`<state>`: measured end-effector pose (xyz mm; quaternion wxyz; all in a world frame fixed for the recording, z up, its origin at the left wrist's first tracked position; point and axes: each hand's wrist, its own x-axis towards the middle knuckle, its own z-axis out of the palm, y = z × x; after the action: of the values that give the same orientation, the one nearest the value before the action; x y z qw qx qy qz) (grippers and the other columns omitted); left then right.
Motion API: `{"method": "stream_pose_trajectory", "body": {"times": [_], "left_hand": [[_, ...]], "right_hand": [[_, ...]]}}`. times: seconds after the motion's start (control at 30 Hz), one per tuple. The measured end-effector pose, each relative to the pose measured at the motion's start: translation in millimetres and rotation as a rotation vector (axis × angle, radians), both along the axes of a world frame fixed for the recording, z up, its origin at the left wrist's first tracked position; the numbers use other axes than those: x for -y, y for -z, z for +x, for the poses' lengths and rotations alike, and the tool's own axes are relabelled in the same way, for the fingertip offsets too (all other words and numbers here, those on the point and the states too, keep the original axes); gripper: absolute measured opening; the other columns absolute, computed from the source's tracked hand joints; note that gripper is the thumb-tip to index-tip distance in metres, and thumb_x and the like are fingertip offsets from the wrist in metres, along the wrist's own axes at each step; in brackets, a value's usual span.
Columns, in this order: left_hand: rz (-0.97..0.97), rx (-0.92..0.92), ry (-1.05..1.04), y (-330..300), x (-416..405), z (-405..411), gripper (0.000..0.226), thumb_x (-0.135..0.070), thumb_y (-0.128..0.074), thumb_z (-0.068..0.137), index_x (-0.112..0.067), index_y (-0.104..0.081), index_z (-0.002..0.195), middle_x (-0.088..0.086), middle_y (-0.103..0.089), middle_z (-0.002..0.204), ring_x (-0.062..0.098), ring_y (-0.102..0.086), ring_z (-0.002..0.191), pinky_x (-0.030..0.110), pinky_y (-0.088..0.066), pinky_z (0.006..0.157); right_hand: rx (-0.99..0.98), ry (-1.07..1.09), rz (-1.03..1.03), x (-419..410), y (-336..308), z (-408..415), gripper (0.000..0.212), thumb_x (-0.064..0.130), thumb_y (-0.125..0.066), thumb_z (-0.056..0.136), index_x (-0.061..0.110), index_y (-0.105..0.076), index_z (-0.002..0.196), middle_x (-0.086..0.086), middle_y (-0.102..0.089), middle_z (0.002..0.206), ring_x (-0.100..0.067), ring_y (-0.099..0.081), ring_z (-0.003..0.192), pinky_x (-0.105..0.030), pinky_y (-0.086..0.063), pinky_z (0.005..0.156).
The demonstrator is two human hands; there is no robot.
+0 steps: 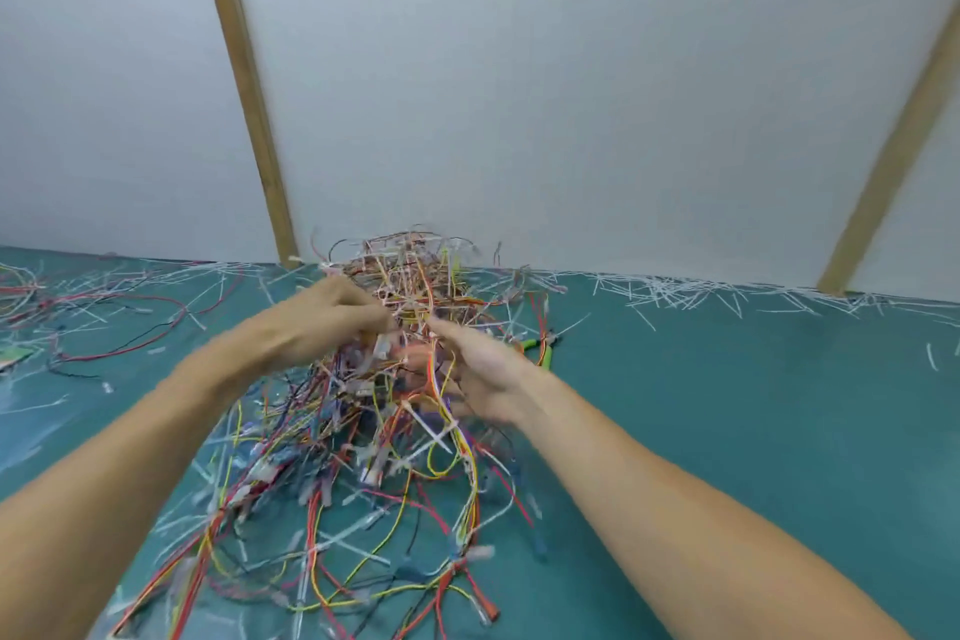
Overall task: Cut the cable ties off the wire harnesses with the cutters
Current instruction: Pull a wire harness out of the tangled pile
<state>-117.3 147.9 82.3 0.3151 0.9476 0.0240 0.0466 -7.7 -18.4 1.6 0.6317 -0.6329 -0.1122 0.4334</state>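
- The harnesses (374,411) lie in one tangled heap in the middle of the green table (727,405), running from the back wall toward the person, with white ties (436,437) still knotted through the coloured wires.
- The left hand (332,322) is curled down into the top of the heap and seems to be gripping a clump of wires; motion blur stops me saying which strands.
- The right hand (488,369) comes in from the side with fingers spread and relaxed, touching wires but closed round nothing I can make out.
- The cutters (543,351) lie on the table just beyond the right hand, only their green handles showing; neither hand has them.
- To do this step well, I'd draw one harness free of the pile, find its tie, and only then pick up the cutters, nipping the tie's strap and not the wires under it.
- Cut-off ties (675,291) litter the table along the wall, and loose wires (119,322) lie off to the left.
- Hidden: the cutters' blades, the left fingertips, and whatever lies under the heap. Both hands are smeared with blur.
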Motion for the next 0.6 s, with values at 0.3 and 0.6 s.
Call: {"method": "stream_pose_trajectory", "body": {"times": [0.3, 0.6], "left_hand": [[0.085, 0.190, -0.219, 28.8, -0.2, 14.1, 0.027, -0.018, -0.048, 0.102, -0.021, -0.074, 0.101, -0.002, -0.075, 0.090, 0.013, -0.069, 0.074, 0.024, -0.051, 0.066], [0.092, 0.382, -0.100, 39.0, 12.8, 11.2, 0.026, -0.032, -0.056, 0.102, -0.029, -0.068, 0.079, -0.016, -0.068, 0.071, 0.002, -0.062, 0.066, 0.028, -0.047, 0.062]], "right_hand": [[0.909, 0.552, 0.293, -9.5, -25.8, -19.8, 0.018, 0.033, -0.062, 0.100, 0.023, -0.071, 0.088, 0.010, -0.073, 0.090, -0.011, -0.062, 0.083, -0.027, -0.043, 0.075], [0.384, 0.318, 0.353, 35.9, -43.5, 9.4, 0.028, 0.023, -0.056, 0.105, 0.011, -0.070, 0.084, -0.009, -0.072, 0.074, -0.010, -0.064, 0.045, -0.020, -0.046, 0.038]]}}
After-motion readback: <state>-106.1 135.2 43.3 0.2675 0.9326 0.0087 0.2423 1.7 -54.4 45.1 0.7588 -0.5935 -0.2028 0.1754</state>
